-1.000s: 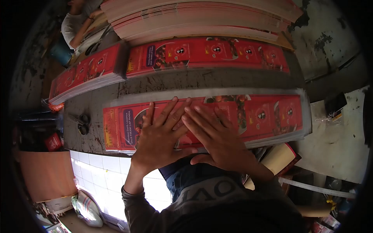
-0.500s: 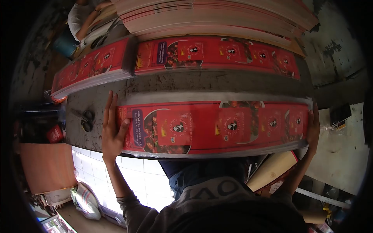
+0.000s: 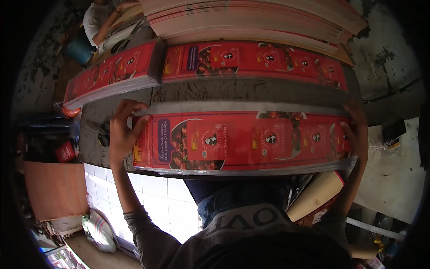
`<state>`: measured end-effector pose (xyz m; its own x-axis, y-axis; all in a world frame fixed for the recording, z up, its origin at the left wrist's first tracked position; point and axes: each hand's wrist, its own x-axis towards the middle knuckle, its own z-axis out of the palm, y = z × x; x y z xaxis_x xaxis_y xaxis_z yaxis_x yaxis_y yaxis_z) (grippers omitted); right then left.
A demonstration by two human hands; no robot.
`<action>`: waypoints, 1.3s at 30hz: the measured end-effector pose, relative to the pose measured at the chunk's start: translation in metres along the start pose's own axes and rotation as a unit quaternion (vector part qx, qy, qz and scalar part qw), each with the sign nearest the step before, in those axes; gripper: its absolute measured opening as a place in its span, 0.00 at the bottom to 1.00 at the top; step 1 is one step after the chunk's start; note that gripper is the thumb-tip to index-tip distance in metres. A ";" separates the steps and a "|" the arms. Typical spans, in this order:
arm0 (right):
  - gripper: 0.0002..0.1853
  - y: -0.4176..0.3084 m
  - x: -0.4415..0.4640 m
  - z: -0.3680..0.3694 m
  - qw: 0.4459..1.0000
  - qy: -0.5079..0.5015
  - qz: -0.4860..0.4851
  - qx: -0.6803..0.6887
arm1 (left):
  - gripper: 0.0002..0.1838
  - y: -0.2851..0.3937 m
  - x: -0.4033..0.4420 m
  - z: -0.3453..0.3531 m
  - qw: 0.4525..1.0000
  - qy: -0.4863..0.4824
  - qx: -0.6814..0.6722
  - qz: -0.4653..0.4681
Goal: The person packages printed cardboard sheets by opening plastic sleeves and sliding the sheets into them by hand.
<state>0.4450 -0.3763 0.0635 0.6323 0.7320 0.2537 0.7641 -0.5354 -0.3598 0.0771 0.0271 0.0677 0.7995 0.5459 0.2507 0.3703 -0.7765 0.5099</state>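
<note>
A long stack of red printed sheets point(image 3: 244, 141) in clear plastic lies across the table's near edge, showing panda logos and food pictures. My left hand point(image 3: 124, 127) is at its left end, fingers bent around the far corner and thumb over the top. At the right end, my right hand point(image 3: 357, 130) holds the far corner the same way, its thumb on the printed face. The undersides of both hands' grips are hidden. A pair of black-handled scissors point(image 3: 103, 134) lies on the table just left of my left hand.
Two more red printed stacks, one at the back left point(image 3: 109, 74) and one at the back point(image 3: 255, 62), rest on the dark table point(image 3: 201, 94). Behind them is a tall pile of pale sheets point(image 3: 251, 20). Another person's arm point(image 3: 107, 27) shows at the top left.
My left hand has gone from lying flat along the stack's end to curling round its far corner. My right fingers have bent over the right end. The view has shifted slightly.
</note>
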 end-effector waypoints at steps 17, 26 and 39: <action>0.04 0.014 0.014 -0.005 0.991 -0.014 -0.004 0.130 | 0.07 -0.031 -0.004 0.019 0.936 0.083 -0.337 0.057; 0.04 0.023 0.010 -0.012 0.984 0.071 -0.020 0.163 | 0.05 -0.020 -0.006 0.010 0.942 0.149 -0.286 0.095; 0.05 -0.009 -0.032 -0.046 0.985 0.134 -0.067 0.079 | 0.11 -0.003 -0.009 -0.021 0.892 0.197 -0.349 0.207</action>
<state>0.4238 -0.4138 0.1002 0.5541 0.6425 0.5294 0.8271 -0.3529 -0.4375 0.0588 0.0318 0.0814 0.5198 0.4330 0.7364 -0.4131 -0.6272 0.6603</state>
